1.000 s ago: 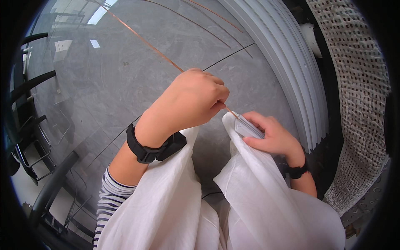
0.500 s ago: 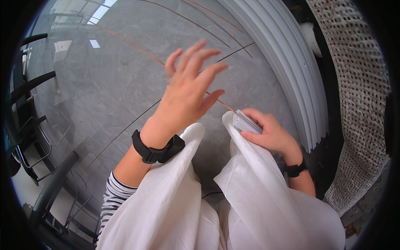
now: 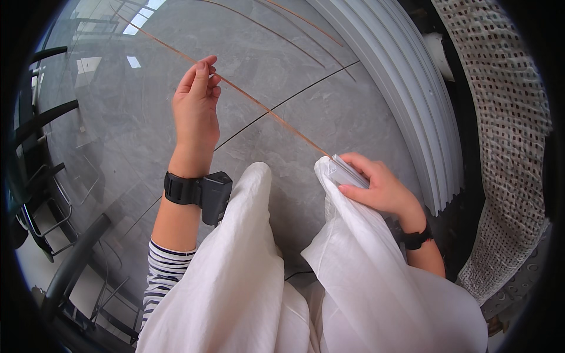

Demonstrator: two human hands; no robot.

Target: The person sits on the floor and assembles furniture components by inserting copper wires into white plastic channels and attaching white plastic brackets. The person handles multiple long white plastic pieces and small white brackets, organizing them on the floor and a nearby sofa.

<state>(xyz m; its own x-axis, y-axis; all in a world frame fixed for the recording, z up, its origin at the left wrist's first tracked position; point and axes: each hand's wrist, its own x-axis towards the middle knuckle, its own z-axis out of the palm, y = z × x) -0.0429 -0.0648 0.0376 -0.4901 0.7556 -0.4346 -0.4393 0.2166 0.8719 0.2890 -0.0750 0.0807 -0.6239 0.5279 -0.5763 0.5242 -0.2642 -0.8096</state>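
A long, thin copper-brown strip (image 3: pixel 272 112) runs from the upper left down to the end of a light grey channelled profile (image 3: pixel 347 172) resting on my right knee. My left hand (image 3: pixel 199 106) is closed on the strip well out along its length, with thumb and fingers pinched together. Wrapped round the profile is my right hand (image 3: pixel 385 187), thumb on the near side and fingers over the far side. The strip's near end meets the profile's open end; whether it sits inside a groove is too small to tell. Both wrists wear black straps.
Several long grey profiles (image 3: pixel 406 100) lie side by side at the right. Beyond them hangs a perforated pale fabric (image 3: pixel 500 117). More thin strips (image 3: pixel 276 32) lie on the grey tiled floor (image 3: pixel 141 106) at the top. Black chair frames (image 3: pixel 76 259) stand at the left.
My left hand has moved left and away from my knees. Its fingers, spread before, are now closed on the strip. The right hand and profile stay put.
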